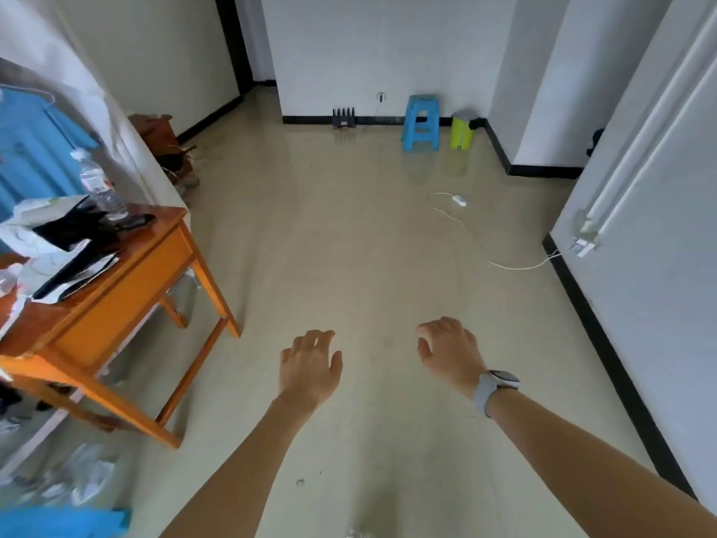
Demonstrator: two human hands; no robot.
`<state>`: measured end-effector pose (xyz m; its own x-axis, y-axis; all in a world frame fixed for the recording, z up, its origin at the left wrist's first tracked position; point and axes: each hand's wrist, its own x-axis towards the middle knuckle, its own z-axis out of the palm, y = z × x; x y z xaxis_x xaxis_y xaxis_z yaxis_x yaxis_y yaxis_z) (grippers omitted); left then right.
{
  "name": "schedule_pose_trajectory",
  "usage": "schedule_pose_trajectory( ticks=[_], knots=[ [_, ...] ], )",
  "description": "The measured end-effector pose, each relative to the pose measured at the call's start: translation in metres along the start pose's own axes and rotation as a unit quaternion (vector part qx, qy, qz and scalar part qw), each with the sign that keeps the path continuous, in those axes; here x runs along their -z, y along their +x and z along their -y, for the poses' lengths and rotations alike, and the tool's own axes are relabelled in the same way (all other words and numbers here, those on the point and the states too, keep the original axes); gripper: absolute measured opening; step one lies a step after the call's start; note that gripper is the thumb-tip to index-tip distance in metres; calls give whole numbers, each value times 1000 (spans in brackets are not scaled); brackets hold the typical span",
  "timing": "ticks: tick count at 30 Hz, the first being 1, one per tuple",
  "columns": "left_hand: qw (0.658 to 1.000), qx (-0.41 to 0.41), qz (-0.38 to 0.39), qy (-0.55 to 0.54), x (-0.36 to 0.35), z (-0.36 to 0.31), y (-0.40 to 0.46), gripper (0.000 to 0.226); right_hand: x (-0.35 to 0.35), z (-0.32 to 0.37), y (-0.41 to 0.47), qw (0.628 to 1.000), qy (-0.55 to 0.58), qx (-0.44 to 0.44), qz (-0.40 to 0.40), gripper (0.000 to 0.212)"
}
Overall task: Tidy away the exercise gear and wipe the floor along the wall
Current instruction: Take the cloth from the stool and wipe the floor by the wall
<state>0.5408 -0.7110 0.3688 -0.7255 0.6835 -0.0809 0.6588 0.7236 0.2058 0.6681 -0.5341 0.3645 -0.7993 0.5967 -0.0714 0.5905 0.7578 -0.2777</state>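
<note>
Currently my left hand and right hand hang loosely spread, holding nothing. I see no exercise gear or cloth; floor along the wall apparently still unwiped.

Both bare forearms stretched forward, left hand palm down with fingers loosely curled, holding nothing, right hand beside it, apart, fingers likewise relaxed and empty, grey smartwatch on the right wrist

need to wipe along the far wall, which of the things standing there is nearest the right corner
The lime-green bin: it stands right by the corner, with the blue stool to its left and the black router further left.
</note>
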Motion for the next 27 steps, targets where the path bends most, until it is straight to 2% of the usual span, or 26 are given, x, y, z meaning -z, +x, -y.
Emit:
schedule_pose_trajectory(
  ticks=[4, 8, 12, 19, 27],
  knots=[
    [999, -26, 26, 2, 16, -11, 131, 45, 30, -27, 106, 999, 27, -33, -14, 37],
    [997, -74, 20, -4, 20, -47, 266, 45, 39, -64, 210, 996, 41, -72, -11, 37],
    [994, -107, 8, -15, 13, -87, 397, 45, 42, -103, 336, 996, 40, -74, -12, 38],
    [997, -74, 8, -24, 21, -135, 612, 44, 72, -157, 565, 997, 54, -48, 19, 40],
    [999, -31, 21, -16, 30, -144, 825, 45, 100, -187, 785, 999, 41, -16, 32, 41]
  ],
)
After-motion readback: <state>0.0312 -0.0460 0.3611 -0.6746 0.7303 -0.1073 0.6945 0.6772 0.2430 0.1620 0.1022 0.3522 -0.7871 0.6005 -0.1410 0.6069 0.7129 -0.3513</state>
